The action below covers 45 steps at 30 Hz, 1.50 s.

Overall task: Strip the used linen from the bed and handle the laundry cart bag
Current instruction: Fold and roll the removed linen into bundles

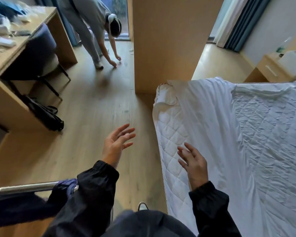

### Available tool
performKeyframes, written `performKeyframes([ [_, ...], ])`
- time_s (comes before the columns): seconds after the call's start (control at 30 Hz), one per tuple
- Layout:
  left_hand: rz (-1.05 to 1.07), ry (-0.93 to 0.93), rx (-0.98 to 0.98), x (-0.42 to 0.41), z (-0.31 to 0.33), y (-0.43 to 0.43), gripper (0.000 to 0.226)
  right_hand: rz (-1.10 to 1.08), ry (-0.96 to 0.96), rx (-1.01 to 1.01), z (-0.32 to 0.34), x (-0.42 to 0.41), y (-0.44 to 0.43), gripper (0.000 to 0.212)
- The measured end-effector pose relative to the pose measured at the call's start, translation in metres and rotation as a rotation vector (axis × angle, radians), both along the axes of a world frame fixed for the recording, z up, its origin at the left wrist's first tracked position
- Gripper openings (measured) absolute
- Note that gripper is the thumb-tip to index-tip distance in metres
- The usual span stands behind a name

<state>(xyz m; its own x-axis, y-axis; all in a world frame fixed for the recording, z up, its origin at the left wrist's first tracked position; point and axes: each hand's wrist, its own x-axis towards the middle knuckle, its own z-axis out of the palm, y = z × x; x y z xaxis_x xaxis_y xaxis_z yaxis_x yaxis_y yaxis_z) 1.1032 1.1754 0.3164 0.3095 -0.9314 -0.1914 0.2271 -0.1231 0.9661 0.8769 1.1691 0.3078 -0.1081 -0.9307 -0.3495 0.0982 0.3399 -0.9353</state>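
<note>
White sheet [212, 127], one, seemingly loose; left hand [115, 145] and right hand [194, 164] splayed.

A rumpled white sheet [212, 137] lies pulled back, baring the quilted mattress pad [171, 139]; a dark blue bag [15, 209], probably the cart's, hangs from a metal rail [24, 187].

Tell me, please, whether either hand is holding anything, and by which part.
Nothing is held. The left hand is open above the floor; the right hand is open over the edge of the quilted mattress pad.
</note>
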Motion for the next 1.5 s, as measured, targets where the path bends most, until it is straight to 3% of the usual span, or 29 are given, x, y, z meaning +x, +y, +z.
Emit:
performKeyframes([
  [0.37, 0.099, 0.0, -0.001, 0.098, -0.007, -0.206, 0.029, 0.056, 0.041, 0.01, -0.006, 0.08, -0.231, 0.033],
  [0.83, -0.099, 0.008, -0.002, 0.171, 0.001, -0.512, 0.029, -0.234, -0.016, 0.006, 0.006, 0.15, -0.491, 0.022],
  [1.07, -0.329, -0.062, -0.034, 0.15, -0.004, -0.69, 0.029, -0.391, -0.017, -0.025, -0.016, 0.145, -0.618, 0.034],
  [1.3, -0.557, -0.095, -0.026, 0.096, 0.004, -0.847, 0.03, -0.595, -0.042, -0.044, -0.006, 0.125, -0.737, 0.015],
  [1.5, -0.816, -0.1, -0.007, 0.03, 0.002, -0.945, 0.031, -0.879, -0.126, -0.011, -0.011, 0.098, -0.787, 0.035],
])
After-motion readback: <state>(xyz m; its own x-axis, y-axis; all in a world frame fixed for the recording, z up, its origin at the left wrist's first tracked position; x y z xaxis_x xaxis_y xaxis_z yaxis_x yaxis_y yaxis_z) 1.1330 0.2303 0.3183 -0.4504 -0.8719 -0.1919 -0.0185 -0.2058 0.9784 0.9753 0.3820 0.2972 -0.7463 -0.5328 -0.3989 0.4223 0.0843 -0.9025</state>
